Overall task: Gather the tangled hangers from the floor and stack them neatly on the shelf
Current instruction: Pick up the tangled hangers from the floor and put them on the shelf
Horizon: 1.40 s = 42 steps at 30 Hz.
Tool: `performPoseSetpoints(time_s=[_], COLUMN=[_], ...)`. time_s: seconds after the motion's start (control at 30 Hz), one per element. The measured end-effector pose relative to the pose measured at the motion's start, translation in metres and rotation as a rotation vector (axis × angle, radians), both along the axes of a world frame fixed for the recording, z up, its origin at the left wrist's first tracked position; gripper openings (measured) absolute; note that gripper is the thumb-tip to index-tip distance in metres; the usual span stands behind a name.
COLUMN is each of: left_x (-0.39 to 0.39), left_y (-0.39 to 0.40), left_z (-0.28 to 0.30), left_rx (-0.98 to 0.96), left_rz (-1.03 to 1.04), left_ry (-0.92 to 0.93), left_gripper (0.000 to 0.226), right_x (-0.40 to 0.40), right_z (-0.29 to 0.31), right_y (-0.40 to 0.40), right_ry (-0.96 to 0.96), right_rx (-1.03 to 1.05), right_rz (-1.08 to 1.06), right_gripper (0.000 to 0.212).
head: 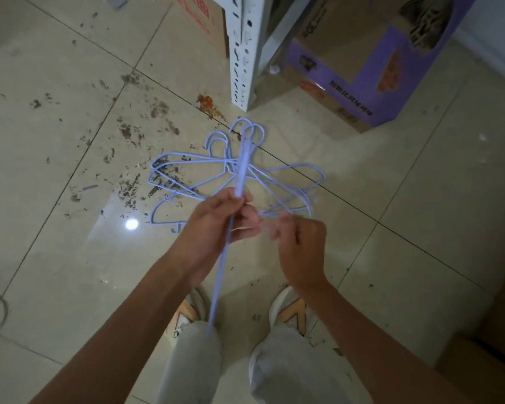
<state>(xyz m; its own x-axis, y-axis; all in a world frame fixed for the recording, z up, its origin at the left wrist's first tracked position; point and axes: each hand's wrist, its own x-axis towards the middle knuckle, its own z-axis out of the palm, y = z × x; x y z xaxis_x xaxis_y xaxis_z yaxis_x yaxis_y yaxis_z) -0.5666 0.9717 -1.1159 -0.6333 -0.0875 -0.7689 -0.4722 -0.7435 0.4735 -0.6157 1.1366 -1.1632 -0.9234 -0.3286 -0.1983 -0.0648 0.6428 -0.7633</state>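
Several thin lilac wire hangers lie tangled on the tiled floor, hooks pointing toward the shelf post. My left hand is closed on one lilac hanger held edge-on, its hook up by the pile and its lower end reaching down to my left knee. My right hand, blurred, pinches the wire of another hanger at the pile's right side. The white perforated shelf post stands just beyond the pile; the shelf boards are out of frame.
A purple and brown cardboard box sits on the floor right of the post, another brown box left of it. The floor tiles carry dark dirt marks and an orange stain. My two shoes show below my hands.
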Motion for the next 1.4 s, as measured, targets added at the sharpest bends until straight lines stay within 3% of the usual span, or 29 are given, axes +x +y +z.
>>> performPoseSetpoints(time_s=[0.07, 0.17, 0.3, 0.5, 0.63, 0.8, 1.03, 1.23, 1.4], left_x=[0.017, 0.043, 0.063, 0.065, 0.06, 0.059, 0.066, 0.076, 0.074], left_y=[-0.016, -0.041, -0.064, -0.071, -0.069, -0.066, -0.061, -0.047, -0.021], left_z=[0.017, 0.03, 0.021, 0.01, 0.044, 0.109, 0.251, 0.3, 0.268], left_rx=[-0.062, -0.081, -0.168, -0.26, -0.217, -0.159, -0.192, -0.185, -0.272], left_rz=[0.008, 0.015, 0.005, 0.096, 0.174, 0.147, 0.039, -0.053, -0.128], left_ry=[-0.022, 0.017, 0.032, -0.037, -0.104, -0.215, -0.299, -0.293, -0.295], left_gripper=[0.018, 0.019, 0.026, 0.029, 0.03, 0.022, 0.032, 0.029, 0.025], right_x=[-0.018, -0.046, -0.077, -0.075, -0.056, -0.021, 0.021, 0.019, 0.025], right_z=[-0.018, -0.074, -0.141, -0.156, -0.106, 0.013, 0.226, 0.298, 0.288], right_y=[-0.017, -0.055, -0.095, -0.091, -0.071, -0.051, -0.007, 0.005, 0.01], right_ry=[0.051, -0.011, -0.159, 0.123, 0.069, -0.409, -0.637, -0.523, -0.39], right_rx=[0.084, 0.309, 0.603, 0.728, 0.619, 0.037, 0.048, 0.067, 0.057], right_rz=[-0.095, -0.028, 0.198, 0.387, 0.352, 0.017, -0.223, -0.218, -0.191], right_gripper=[0.039, 0.019, 0.043, 0.022, 0.019, 0.03, 0.038, 0.034, 0.036])
